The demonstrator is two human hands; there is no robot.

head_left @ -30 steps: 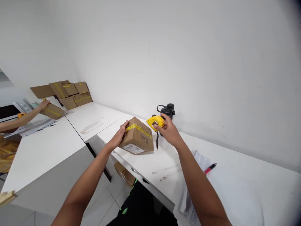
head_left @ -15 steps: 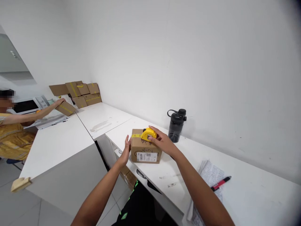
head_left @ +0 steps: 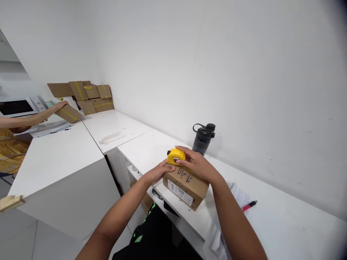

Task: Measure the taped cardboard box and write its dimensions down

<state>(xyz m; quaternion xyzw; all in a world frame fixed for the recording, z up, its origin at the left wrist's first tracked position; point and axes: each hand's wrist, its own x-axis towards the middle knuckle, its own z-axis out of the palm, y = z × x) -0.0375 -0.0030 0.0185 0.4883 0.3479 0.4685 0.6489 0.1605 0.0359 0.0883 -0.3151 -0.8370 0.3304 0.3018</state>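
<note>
A small cardboard box [head_left: 187,180] with a white label and black handwriting sits turned at an angle on the white desk. My left hand [head_left: 158,171] grips its left end, thumb on the top face and the other fingers behind the edge. In my right hand [head_left: 197,164] is a yellow tape measure [head_left: 175,156], held over the far top edge of the box. The right wrist passes above the box's right part and hides some of it. No drawn-out blade can be made out from here.
Behind my right hand stands a dark water bottle [head_left: 203,139]. Handwritten paper [head_left: 238,195] and a red pen [head_left: 249,206] lie to the right. At far left, another person's hand [head_left: 61,104] holds a cardboard box [head_left: 68,114] near stacked boxes [head_left: 101,103] and a microwave [head_left: 18,106].
The box has been turned and shifted nearer and to the right. My left hand has closed on its end, its thumb now on top. The tape measure stays in my right hand.
</note>
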